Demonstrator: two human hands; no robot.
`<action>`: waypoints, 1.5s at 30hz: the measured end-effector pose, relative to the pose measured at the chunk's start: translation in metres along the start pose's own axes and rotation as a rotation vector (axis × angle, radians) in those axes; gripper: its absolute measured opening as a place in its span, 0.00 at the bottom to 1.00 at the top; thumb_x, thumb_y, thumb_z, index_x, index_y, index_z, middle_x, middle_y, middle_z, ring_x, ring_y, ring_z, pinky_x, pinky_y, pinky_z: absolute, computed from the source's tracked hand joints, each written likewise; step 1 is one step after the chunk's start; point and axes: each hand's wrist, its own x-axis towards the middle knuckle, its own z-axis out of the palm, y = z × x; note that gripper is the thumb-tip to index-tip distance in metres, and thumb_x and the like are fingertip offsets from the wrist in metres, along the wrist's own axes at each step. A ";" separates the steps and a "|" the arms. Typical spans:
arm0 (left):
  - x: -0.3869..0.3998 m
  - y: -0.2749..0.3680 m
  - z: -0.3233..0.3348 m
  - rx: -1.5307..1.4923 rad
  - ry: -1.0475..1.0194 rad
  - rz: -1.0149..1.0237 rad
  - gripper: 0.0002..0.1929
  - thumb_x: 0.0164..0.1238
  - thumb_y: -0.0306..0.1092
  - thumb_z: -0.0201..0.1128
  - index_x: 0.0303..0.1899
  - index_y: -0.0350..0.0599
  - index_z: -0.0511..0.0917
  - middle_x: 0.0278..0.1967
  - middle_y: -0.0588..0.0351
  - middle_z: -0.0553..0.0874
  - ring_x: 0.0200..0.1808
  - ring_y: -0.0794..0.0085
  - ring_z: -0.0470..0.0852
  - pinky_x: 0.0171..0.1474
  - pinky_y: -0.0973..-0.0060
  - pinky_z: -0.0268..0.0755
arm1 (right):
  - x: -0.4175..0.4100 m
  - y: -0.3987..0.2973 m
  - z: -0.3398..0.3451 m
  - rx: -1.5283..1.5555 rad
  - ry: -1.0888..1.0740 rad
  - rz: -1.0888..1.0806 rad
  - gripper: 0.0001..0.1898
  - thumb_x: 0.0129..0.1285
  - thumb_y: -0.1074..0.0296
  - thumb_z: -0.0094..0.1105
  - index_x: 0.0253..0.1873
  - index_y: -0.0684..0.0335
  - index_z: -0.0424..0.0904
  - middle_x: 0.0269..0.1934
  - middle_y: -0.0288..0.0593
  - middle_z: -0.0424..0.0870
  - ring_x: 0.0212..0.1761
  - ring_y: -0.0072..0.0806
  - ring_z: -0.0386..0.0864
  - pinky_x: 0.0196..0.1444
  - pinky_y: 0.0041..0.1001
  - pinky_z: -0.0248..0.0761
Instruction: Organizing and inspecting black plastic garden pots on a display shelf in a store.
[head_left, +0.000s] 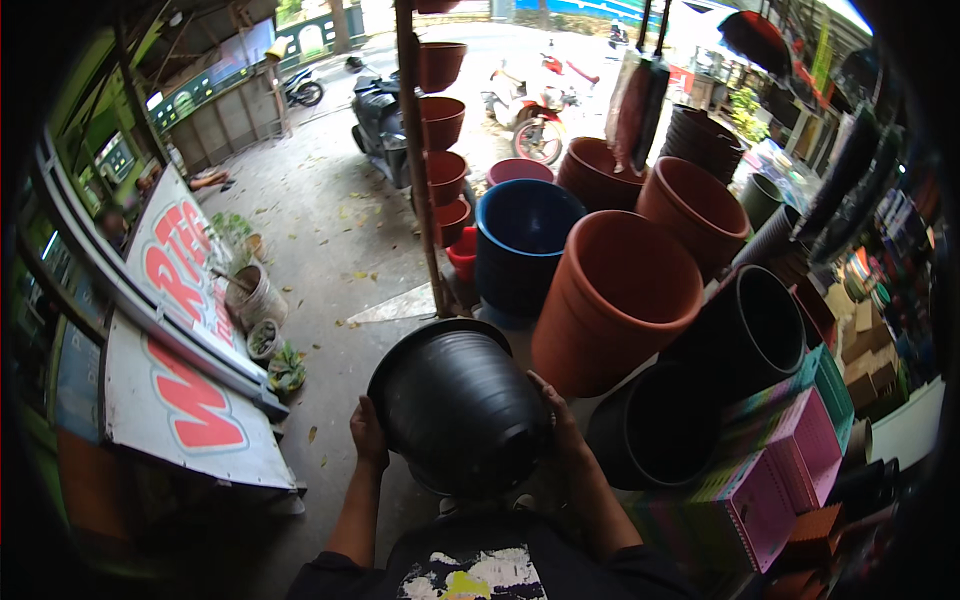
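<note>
A large black plastic plant pot (457, 405) is between my hands in front of my body. It is tilted, with its wide rim away from me and its narrower base towards my right hand. My left hand (369, 433) grips its left side near the rim. Against the right side, closer to the base, presses my right hand (553, 403), its fingers partly hidden behind the pot. Just beyond the right hand stands a tall terracotta-coloured pot (574, 315), its mouth facing up. A black pot (652, 427) sits to the right of my right forearm.
Blue pots (517, 277) stand ahead beside a post (414, 150) hung with small brown pots (442, 124). Pink plastic baskets (772, 487) are stacked at right. A lettered signboard (202, 420) and potted plants (256, 292) line the left. Motorbikes (382, 124) are parked outside.
</note>
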 end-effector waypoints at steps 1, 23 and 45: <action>-0.002 0.005 0.010 -0.006 -0.037 -0.001 0.30 0.76 0.62 0.50 0.44 0.37 0.79 0.37 0.57 0.84 0.39 0.76 0.81 0.43 0.75 0.74 | -0.002 -0.001 -0.010 -0.003 0.030 -0.022 0.41 0.73 0.37 0.39 0.76 0.67 0.53 0.75 0.53 0.56 0.78 0.39 0.54 0.77 0.36 0.48; -0.117 0.115 0.142 0.194 -0.411 1.255 0.19 0.71 0.57 0.52 0.29 0.54 0.75 0.20 0.65 0.74 0.28 0.72 0.75 0.50 0.63 0.59 | -0.168 -0.053 -0.066 0.339 0.508 -0.320 0.46 0.47 0.66 0.59 0.76 0.63 0.54 0.63 0.51 0.69 0.62 0.38 0.73 0.63 0.36 0.70; -0.119 0.054 0.382 0.048 -1.150 0.309 0.29 0.53 0.16 0.47 0.61 0.40 0.74 0.70 0.46 0.66 0.74 0.59 0.62 0.77 0.64 0.50 | -0.232 -0.082 -0.151 -0.639 1.465 -0.532 0.40 0.56 0.78 0.59 0.74 0.74 0.54 0.74 0.57 0.59 0.78 0.44 0.55 0.78 0.37 0.44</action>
